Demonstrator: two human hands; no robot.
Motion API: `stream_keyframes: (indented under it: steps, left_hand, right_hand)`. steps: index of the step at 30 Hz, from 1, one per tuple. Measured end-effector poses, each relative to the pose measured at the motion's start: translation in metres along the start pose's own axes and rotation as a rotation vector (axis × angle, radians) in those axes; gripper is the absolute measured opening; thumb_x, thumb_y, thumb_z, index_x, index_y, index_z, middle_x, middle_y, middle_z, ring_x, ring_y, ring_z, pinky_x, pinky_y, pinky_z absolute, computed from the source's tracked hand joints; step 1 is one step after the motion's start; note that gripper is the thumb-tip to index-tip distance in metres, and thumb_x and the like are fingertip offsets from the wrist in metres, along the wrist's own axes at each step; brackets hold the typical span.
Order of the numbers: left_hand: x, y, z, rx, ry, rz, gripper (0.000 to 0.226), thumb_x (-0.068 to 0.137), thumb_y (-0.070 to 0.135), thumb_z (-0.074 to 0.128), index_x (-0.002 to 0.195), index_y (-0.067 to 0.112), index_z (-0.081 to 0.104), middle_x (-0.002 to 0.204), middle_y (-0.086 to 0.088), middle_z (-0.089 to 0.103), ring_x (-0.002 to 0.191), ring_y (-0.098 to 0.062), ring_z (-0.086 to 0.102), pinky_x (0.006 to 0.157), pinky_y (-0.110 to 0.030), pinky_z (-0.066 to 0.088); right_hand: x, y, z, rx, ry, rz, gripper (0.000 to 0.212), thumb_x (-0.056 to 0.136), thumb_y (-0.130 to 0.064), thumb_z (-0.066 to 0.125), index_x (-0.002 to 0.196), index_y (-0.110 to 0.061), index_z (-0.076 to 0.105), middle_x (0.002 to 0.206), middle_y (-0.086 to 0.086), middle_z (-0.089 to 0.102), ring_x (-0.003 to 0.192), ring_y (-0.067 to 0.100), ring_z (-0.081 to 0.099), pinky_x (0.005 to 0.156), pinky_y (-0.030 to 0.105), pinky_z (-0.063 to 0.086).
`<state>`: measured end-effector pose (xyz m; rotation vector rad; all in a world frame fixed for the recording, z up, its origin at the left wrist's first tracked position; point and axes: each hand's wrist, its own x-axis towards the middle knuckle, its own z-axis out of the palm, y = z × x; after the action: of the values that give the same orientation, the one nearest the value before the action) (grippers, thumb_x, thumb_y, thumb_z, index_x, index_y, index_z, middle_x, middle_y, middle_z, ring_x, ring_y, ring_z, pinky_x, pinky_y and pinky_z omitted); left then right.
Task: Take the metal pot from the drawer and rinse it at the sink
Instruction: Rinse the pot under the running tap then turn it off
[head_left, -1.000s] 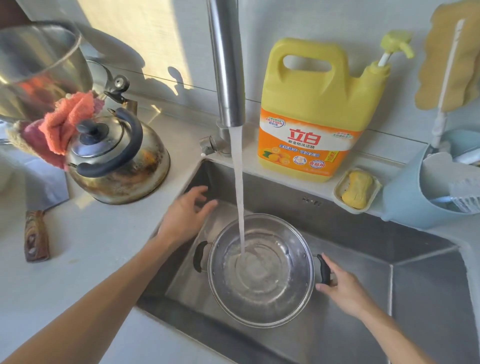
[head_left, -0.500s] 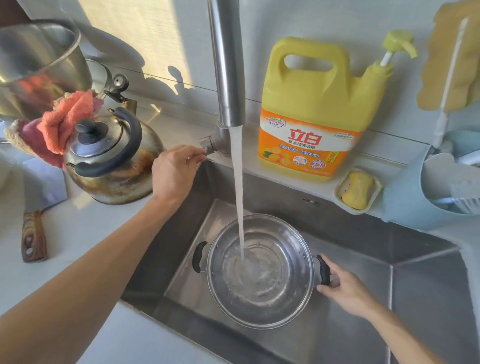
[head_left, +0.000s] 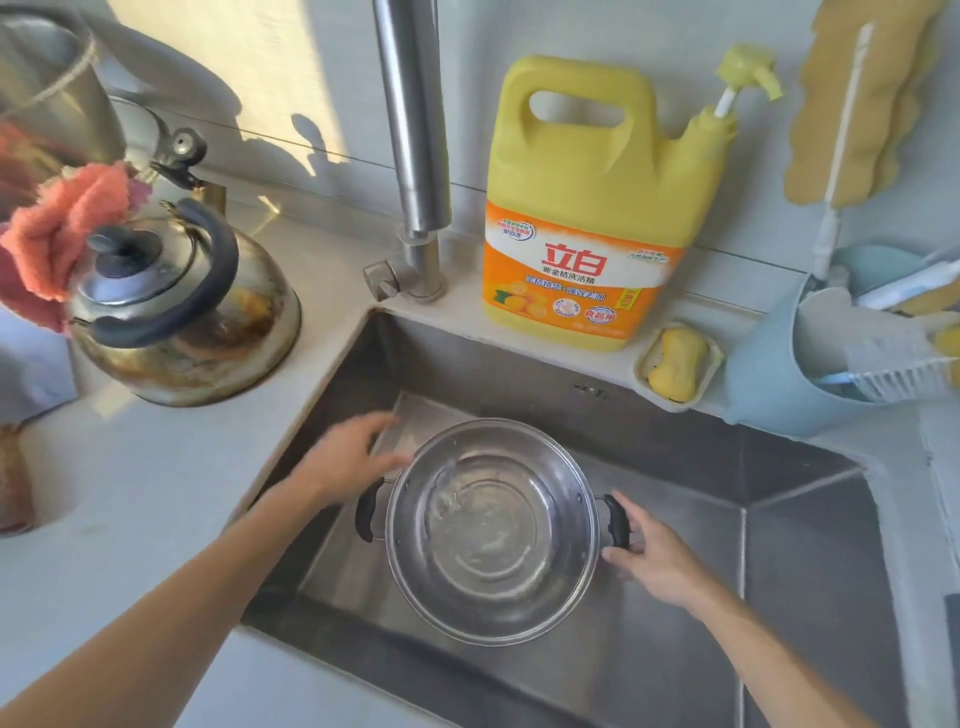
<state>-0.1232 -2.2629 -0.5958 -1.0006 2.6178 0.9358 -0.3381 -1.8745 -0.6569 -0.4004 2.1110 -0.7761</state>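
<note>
Steel metal pot (head_left: 491, 530) sits upright in the sink (head_left: 810, 525), a little water inside. At the pot's right handle, the right hand (head_left: 655, 561) curls loosely, fingers touching it. Just left of the pot, the left hand (head_left: 345, 460) hovers spread and blurred, gripping nothing.
</note>
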Motion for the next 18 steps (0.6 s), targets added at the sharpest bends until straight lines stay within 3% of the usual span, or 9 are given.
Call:
stream_keyframes:
  steps: [2,4,6,8,11,13,16,18]
  left_hand:
    - [-0.005,-0.028,0.029,0.061,-0.255,-0.086,0.1,0.09,0.068,0.074,0.171,0.026,0.031,0.168,-0.012,0.045,0.15,-0.029,0.051,0.123,-0.039,0.042]
    - [-0.008,-0.044,0.045,0.012,-0.362,-0.106,0.102,0.092,0.054,0.08,0.173,0.031,0.022,0.171,-0.01,0.041,0.153,-0.028,0.047,0.12,-0.032,0.04]
    - [-0.008,-0.053,0.054,-0.015,-0.35,-0.113,0.102,0.089,0.041,0.086,0.172,0.032,0.028,0.165,-0.008,0.051,0.146,-0.027,0.055,0.115,-0.031,0.046]
    - [-0.007,-0.059,0.057,-0.136,-0.298,-0.158,0.102,0.079,0.036,0.091,0.167,0.035,0.04,0.146,-0.01,0.067,0.121,-0.027,0.07,0.102,-0.039,0.061]
    - [-0.005,-0.069,0.063,-0.34,-0.261,-0.207,0.085,0.08,0.019,0.091,0.156,0.031,0.054,0.124,-0.011,0.07,0.099,-0.028,0.075,0.075,-0.043,0.07]
    - [-0.004,-0.07,0.066,-0.384,-0.285,-0.227,0.068,0.09,0.004,0.082,0.149,0.029,0.057,0.116,-0.017,0.073,0.094,-0.037,0.08,0.074,-0.05,0.07]
    - [-0.006,-0.067,0.072,-0.432,-0.369,-0.258,0.061,0.097,-0.012,0.065,0.144,0.025,0.059,0.113,-0.033,0.075,0.094,-0.044,0.082,0.084,-0.062,0.067]
    - [-0.007,-0.062,0.074,-0.439,-0.394,-0.242,0.057,0.098,-0.014,0.063,0.141,0.023,0.061,0.113,-0.035,0.074,0.094,-0.044,0.082,0.085,-0.062,0.067]
  right_hand:
    - [0.002,0.0,0.003,0.15,0.001,0.037,0.085,0.094,-0.013,0.079,0.161,-0.041,0.035,0.14,0.005,0.058,0.103,0.022,0.077,0.087,0.04,0.066]
    - [0.002,-0.001,0.005,0.229,0.004,0.059,0.083,0.095,-0.007,0.077,0.161,-0.038,0.038,0.138,0.01,0.059,0.106,0.024,0.075,0.086,0.041,0.067]
    - [0.001,-0.002,0.006,0.269,0.006,0.06,0.081,0.096,0.001,0.073,0.159,-0.038,0.04,0.134,0.015,0.06,0.104,0.025,0.075,0.088,0.042,0.066]
    - [-0.003,-0.006,0.006,0.301,0.004,0.049,0.08,0.097,0.005,0.07,0.151,-0.046,0.041,0.132,0.018,0.06,0.1,0.025,0.075,0.09,0.045,0.066]
    - [-0.012,-0.013,0.007,0.343,0.015,0.029,0.072,0.097,-0.011,0.076,0.144,-0.051,0.039,0.127,0.01,0.063,0.095,0.023,0.078,0.086,0.04,0.067]
    - [-0.017,-0.016,0.005,0.33,0.071,0.0,0.067,0.096,-0.017,0.077,0.143,-0.05,0.043,0.122,0.01,0.065,0.094,0.026,0.08,0.084,0.043,0.067]
    - [-0.029,-0.023,-0.009,0.342,0.162,-0.074,0.063,0.096,-0.006,0.075,0.141,-0.044,0.052,0.122,0.015,0.067,0.097,0.038,0.078,0.086,0.053,0.066]
    - [-0.04,-0.033,-0.022,0.331,0.174,-0.129,0.064,0.096,-0.003,0.074,0.145,-0.038,0.052,0.12,0.007,0.068,0.099,0.038,0.077,0.083,0.048,0.067]
